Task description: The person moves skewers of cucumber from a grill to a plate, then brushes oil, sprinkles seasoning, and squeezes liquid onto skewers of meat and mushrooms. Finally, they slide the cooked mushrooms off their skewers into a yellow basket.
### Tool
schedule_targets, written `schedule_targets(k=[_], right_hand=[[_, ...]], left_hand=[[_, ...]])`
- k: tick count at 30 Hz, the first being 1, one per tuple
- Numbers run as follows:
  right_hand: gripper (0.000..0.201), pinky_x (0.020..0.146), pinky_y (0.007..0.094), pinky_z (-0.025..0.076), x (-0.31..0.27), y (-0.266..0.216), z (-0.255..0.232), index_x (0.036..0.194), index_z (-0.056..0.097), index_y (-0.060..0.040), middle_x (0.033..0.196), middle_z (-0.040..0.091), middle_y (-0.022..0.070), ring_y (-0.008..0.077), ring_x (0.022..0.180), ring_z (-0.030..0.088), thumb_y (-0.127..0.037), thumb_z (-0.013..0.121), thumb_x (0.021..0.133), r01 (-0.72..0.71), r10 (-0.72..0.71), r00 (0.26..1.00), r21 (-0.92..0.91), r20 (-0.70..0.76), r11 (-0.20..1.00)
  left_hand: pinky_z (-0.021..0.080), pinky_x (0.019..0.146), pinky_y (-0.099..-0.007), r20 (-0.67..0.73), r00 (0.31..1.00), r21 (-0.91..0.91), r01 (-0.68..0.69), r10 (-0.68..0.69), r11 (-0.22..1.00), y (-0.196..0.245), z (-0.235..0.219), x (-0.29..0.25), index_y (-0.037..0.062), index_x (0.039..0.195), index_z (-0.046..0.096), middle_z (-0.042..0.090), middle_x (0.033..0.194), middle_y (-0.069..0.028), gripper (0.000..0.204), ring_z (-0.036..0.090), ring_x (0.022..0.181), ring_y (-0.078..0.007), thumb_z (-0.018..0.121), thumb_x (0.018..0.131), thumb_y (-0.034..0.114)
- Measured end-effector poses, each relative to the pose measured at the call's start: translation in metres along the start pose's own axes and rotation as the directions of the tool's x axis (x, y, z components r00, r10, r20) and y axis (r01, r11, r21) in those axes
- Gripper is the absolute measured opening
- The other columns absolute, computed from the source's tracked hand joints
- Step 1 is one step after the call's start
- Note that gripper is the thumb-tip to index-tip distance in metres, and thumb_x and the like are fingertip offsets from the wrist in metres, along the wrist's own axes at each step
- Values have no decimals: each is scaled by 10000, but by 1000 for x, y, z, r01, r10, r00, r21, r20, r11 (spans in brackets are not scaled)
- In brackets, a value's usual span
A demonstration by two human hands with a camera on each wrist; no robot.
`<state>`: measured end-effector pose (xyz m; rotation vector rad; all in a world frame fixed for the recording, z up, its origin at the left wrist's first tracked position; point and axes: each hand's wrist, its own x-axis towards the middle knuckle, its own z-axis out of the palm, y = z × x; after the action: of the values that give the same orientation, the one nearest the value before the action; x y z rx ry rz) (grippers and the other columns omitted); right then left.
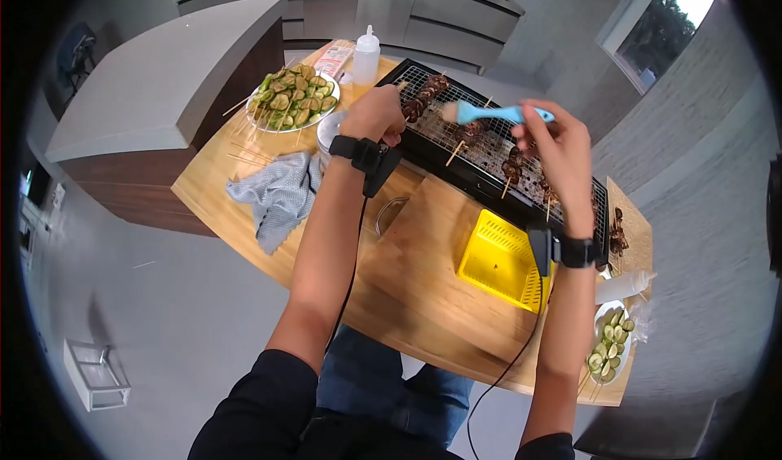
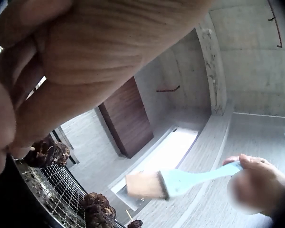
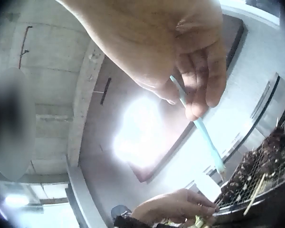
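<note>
My right hand [image 1: 562,146] pinches the handle of a light-blue basting brush [image 1: 497,113], held over the grill [image 1: 481,185] with its pale bristles toward the left. At the grill's left end, my left hand [image 1: 376,116] has its fingers curled round the stick end of a meat skewer [image 1: 427,96]; the stick is mostly hidden by the hand. Dark browned meat [image 2: 48,153] shows right beside the left fingers in the left wrist view. More meat skewers [image 1: 468,134] lie across the wire mesh, their sticks pointing toward me.
A plate of zucchini skewers [image 1: 322,111], a squeeze bottle [image 1: 367,57] and a grey cloth [image 1: 281,191] are on the left. A yellow basket [image 1: 497,265] sits before the grill. To the right are another squeeze bottle [image 1: 623,286] and a second zucchini plate [image 1: 621,365].
</note>
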<state>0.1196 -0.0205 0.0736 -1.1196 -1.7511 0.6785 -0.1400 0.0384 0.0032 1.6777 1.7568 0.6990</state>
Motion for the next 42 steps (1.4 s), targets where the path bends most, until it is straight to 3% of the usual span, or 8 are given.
schedule_targets(k=[7, 9, 17, 23, 30, 35, 37, 42], right_hand=[[213, 532, 226, 497, 32, 28, 42, 1067, 655, 25, 767, 710, 89, 92, 611, 648, -143, 601, 948, -28, 24, 998, 63, 56, 998], [217, 531, 246, 499, 33, 36, 46, 1052, 661, 30, 743, 712, 93, 102, 596, 653, -143, 604, 936, 45, -36, 998, -176, 52, 983], [223, 518, 247, 493, 32, 46, 28, 1049, 671, 29, 741, 715, 88, 101, 572, 642, -150, 607, 933, -33, 24, 999, -249, -40, 968], [231, 505, 232, 498, 39, 45, 46, 1078, 663, 26, 762, 719, 86, 92, 588, 644, -151, 598, 944, -52, 51, 998, -21, -37, 998], [225, 523, 252, 499, 40, 58, 30, 1063, 672, 28, 745, 718, 82, 100, 578, 649, -142, 592, 938, -50, 46, 999, -228, -22, 972], [226, 519, 247, 498, 42, 60, 31, 1052, 673, 32, 751, 721, 87, 100, 584, 654, -149, 598, 938, -60, 51, 997, -192, -49, 980], [226, 517, 247, 497, 46, 58, 37, 1050, 672, 34, 752, 722, 88, 100, 587, 657, -149, 599, 938, -52, 44, 997, -152, -61, 987], [227, 535, 267, 514, 49, 53, 47, 1062, 668, 27, 752, 722, 94, 122, 585, 668, -151, 598, 939, -29, 13, 996, -181, -86, 983]], left_hand=[[554, 554, -300, -1, 1000, -29, -16, 16, 999, 0, -1, -1, -45, 797, 664, 691, 663, -131, 80, 697, 573, -201, 632, 761, 20], [554, 553, -301, -2, 1000, -34, -19, 19, 999, -3, 1, 1, -49, 793, 658, 687, 659, -133, 82, 696, 570, -201, 632, 753, 18], [550, 545, -300, -15, 998, -97, -62, 61, 993, -8, 1, 2, -75, 784, 629, 673, 642, -145, 108, 694, 563, -208, 624, 707, 0], [531, 495, -266, -19, 997, -79, -80, 79, 994, -1, -1, -1, -95, 716, 676, 684, 641, -134, 108, 667, 533, -170, 670, 755, 6], [540, 524, -283, -7, 1000, -41, -31, 30, 999, -3, 0, 1, -69, 768, 660, 685, 648, -125, 78, 683, 554, -181, 640, 749, 4], [550, 549, -301, 2, 1000, -38, -3, 3, 999, -6, 3, 5, -46, 825, 633, 682, 655, -125, 103, 697, 572, -200, 615, 737, 3], [519, 500, -264, -15, 999, -44, -47, 46, 998, -5, 1, 3, -74, 699, 684, 688, 644, -115, 92, 664, 531, -156, 653, 747, -2], [505, 487, -261, -30, 999, -24, -15, 15, 1000, 0, -1, -3, -64, 685, 683, 688, 638, -108, 84, 664, 530, -159, 650, 732, -4]])
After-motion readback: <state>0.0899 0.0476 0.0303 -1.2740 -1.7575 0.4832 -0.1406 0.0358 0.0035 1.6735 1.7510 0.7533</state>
